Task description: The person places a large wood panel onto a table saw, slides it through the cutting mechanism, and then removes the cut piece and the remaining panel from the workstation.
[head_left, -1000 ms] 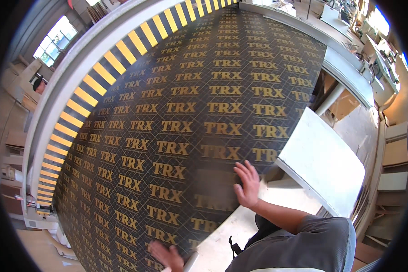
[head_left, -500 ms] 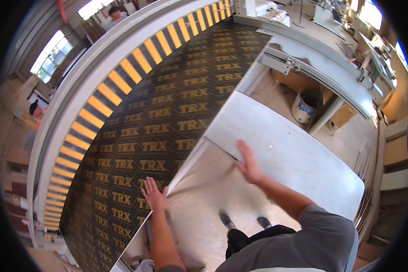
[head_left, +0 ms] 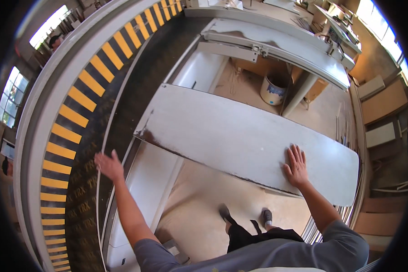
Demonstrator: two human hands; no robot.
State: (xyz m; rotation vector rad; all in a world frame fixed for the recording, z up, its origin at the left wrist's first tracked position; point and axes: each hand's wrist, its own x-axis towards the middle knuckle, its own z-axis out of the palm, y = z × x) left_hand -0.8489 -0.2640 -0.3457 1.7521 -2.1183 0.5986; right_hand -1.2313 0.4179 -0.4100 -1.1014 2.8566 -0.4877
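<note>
A large dark panel printed with a repeated yellow pattern lies at the left, partly beneath a long beam with yellow and black stripes. My left hand is at the panel's near right edge with its fingers extended, holding nothing. Whether it touches the edge or is just above it, I cannot tell. My right hand lies flat, fingers spread, on a pale grey metal support table to the right.
A dark machine bed runs beside the panel's edge. Beyond the support table stand a white and blue bucket and a thick pale post. Boards lean at the far right. A person is behind the beam.
The panel has shifted left, farther under the striped beam, exposing the machine bed. My left hand has moved left with its edge. My right hand has gone right and come down on the support table.
</note>
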